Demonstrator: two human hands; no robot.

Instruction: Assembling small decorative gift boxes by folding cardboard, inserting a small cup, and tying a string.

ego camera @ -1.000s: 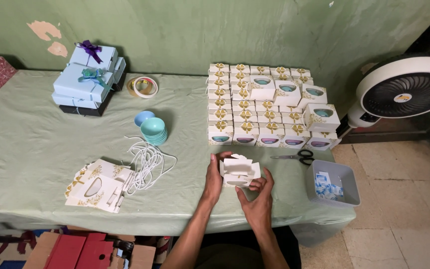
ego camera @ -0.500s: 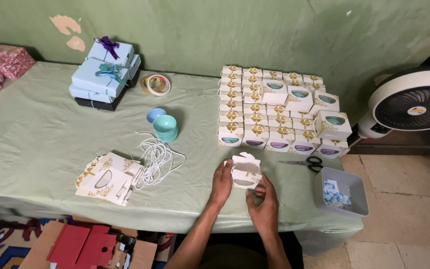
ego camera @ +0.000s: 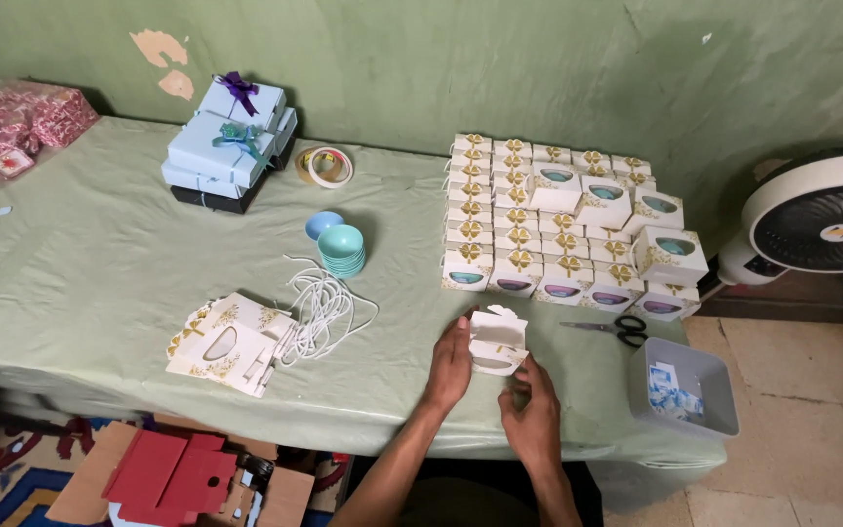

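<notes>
A small white cardboard gift box (ego camera: 497, 341) with a window cut-out and open top flaps stands near the table's front edge. My left hand (ego camera: 449, 365) grips its left side. My right hand (ego camera: 533, 418) holds its lower right corner from below. Behind it, a block of several finished white boxes with gold bows (ego camera: 558, 226) is stacked in rows. A pile of flat unfolded box blanks (ego camera: 229, 343) lies to the left, next to a bundle of white cord (ego camera: 324, 305).
Black scissors (ego camera: 613, 330) lie right of the box. A grey bin (ego camera: 681, 386) with blue-white scraps sits at the table's right corner. Stacked teal bowls (ego camera: 341, 250), tape rolls (ego camera: 324, 166), pale blue ribboned boxes (ego camera: 229, 143), a fan (ego camera: 817, 226) and floor cardboard (ego camera: 173, 476) surround.
The camera view shifted left and slightly down. Both hands stay on the small box, turning it a little while working its flaps.
</notes>
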